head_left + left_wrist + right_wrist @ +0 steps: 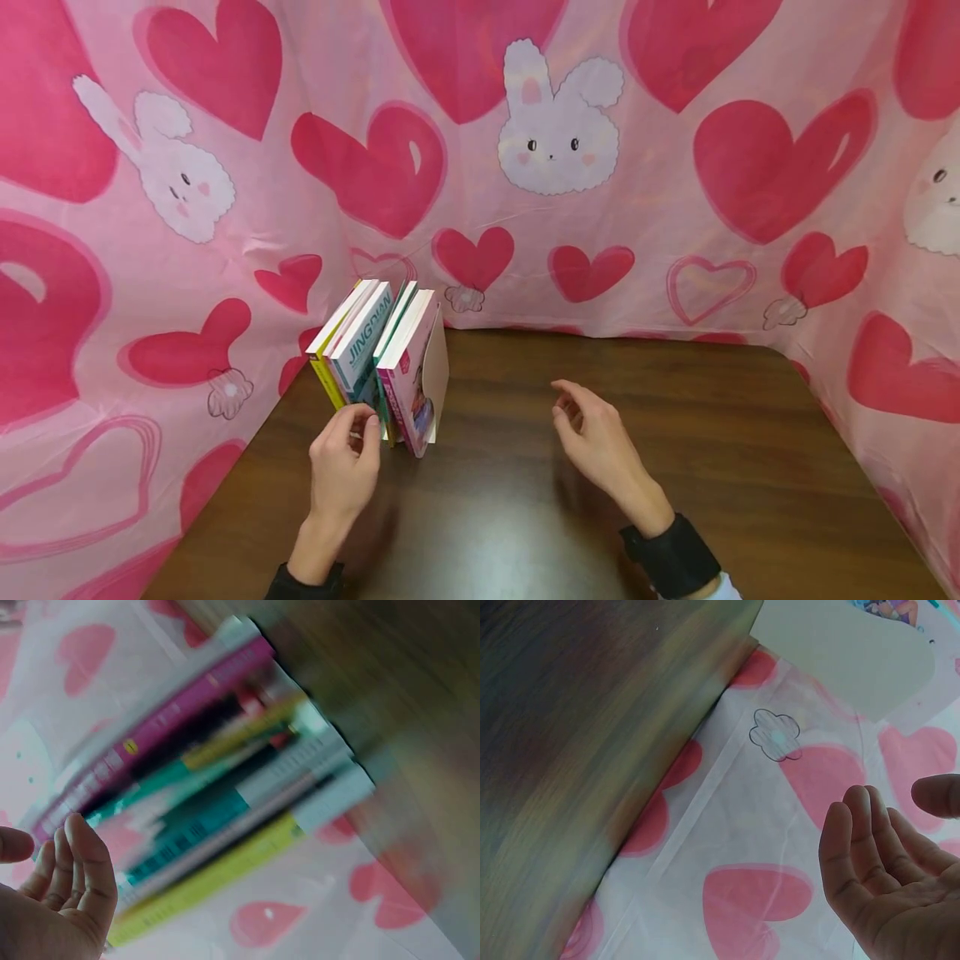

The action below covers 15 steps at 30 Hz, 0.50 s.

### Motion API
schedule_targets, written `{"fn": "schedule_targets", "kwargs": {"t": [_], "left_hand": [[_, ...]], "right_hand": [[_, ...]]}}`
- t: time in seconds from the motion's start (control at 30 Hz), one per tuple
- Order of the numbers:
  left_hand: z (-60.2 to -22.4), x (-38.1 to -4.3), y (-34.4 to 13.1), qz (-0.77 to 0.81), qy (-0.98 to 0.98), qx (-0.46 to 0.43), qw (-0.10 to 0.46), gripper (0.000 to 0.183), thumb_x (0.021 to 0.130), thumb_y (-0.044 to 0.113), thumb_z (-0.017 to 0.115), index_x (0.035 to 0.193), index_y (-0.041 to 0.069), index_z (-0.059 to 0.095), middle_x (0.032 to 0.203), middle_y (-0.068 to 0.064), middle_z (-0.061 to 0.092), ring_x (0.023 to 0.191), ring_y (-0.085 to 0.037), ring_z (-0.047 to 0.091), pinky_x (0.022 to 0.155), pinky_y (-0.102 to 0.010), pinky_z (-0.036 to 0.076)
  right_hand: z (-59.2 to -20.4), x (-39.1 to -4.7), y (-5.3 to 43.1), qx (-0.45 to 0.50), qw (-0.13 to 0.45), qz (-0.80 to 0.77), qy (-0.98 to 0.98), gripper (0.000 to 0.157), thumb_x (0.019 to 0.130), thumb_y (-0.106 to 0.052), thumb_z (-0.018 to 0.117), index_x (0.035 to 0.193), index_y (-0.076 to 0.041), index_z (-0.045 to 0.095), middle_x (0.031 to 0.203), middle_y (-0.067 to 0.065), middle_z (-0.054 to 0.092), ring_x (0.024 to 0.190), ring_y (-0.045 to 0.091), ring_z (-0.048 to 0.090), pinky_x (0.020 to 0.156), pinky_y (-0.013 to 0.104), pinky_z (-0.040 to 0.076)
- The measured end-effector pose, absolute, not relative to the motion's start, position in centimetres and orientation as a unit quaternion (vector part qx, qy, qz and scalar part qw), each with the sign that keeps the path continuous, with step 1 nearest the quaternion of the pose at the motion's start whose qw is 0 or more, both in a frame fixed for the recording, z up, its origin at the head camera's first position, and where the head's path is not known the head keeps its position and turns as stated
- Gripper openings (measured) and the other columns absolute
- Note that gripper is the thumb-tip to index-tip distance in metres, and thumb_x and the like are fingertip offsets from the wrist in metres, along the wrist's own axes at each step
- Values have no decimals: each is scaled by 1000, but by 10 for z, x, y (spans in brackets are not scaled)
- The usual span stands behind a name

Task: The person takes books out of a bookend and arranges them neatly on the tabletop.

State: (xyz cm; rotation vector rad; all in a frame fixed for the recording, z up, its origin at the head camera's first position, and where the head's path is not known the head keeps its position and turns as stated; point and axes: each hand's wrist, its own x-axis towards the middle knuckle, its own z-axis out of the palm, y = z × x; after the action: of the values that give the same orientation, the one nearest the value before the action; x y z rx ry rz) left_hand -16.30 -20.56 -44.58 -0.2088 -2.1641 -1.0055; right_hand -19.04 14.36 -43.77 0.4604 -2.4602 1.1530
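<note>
Several books stand upright in a row at the left of the table. A yellow-spined book [330, 390] is on the outer left, with a teal-and-white book [367, 337] lettered JINGDIAN near it. On the right side stands a pink book [405, 379] against a cream bookend panel [438, 362]. My left hand [343, 462] hovers before the row, fingers loosely bent and holding nothing. In the left wrist view the magenta spine [172, 720] lies beyond its fingertips. Away to the right, my right hand [603, 442] hangs over the table with relaxed fingers, holding nothing.
A dark brown wooden table [510, 500] spreads under both hands. Pink cloth [660, 208] printed with hearts and rabbits hangs along its back and sides. Black bands [671, 554] circle the wrists.
</note>
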Motion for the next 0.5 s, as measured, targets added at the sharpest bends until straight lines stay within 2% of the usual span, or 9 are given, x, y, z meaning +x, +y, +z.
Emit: {"fn": "schedule_targets", "kwargs": {"t": [0.2,0.5], "left_hand": [[-451,-168,-231,-385,-836,-23,390,6,99,0,68,105,-2,68,89,-9,69,73,-19,61,68,-7,46],[-460,-183,-249,-393,-847,48,354,21,102,10,65,121,0,62,104,-12,66,89,-23,64,73,-7,43]], "right_hand": [[-439,-189,143,167,183,410,-878,31,96,-3,72,126,-5,68,93,-2,65,80,11,61,70,30,56],[-441,-189,141,172,178,417,-874,30,96,-1,72,125,-5,69,92,-3,65,79,11,60,69,29,56]]}}
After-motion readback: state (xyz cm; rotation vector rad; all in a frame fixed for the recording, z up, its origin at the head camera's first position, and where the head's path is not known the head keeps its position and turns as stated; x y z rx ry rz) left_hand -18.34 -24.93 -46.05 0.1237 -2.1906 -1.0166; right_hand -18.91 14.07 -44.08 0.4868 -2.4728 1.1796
